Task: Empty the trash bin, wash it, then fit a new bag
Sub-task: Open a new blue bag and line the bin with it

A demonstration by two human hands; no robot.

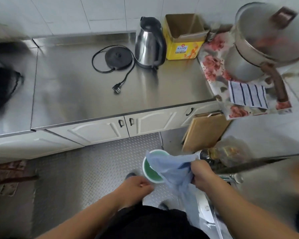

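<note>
Blue bag (169, 168) gripped in right hand (203, 175), draped over green bin (151, 168).

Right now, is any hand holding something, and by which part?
The right hand grips the blue bag by a bunched part of its film. The left hand holds nothing.
</note>
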